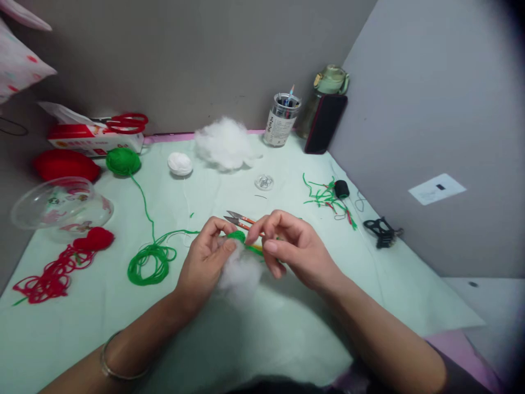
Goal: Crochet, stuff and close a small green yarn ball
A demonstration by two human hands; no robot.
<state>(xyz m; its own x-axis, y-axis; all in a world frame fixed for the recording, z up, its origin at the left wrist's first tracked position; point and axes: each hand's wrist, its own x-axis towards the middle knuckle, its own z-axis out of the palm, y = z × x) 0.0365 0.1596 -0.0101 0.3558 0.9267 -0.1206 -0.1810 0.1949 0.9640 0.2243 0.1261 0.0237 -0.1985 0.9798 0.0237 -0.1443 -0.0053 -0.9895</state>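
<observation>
Pinching small green yarn piece (237, 236) between thumb and fingers of left hand (203, 261), above near-middle stretch of tabletop (106, 312); left grip closed on it. Note white stuffing tuft (241, 278) just below, against left thumb. Find right hand (303, 251) just beside piece, fingers bent, near slim yellow item (256, 248), too little visible to identify. Cannot tell state of right grip. Note thread snips (245, 219) just behind hands. Trace green strand from beside left hand to loose coil (158, 268), then to green yarn ball (123, 161). Record farther back: white yarn ball (180, 164), stuffing mound (225, 143), can of pens (281, 123), smartphone (327, 125). Locate yarn scraps (327, 192) at right, beside black thread spool (342, 189).
</observation>
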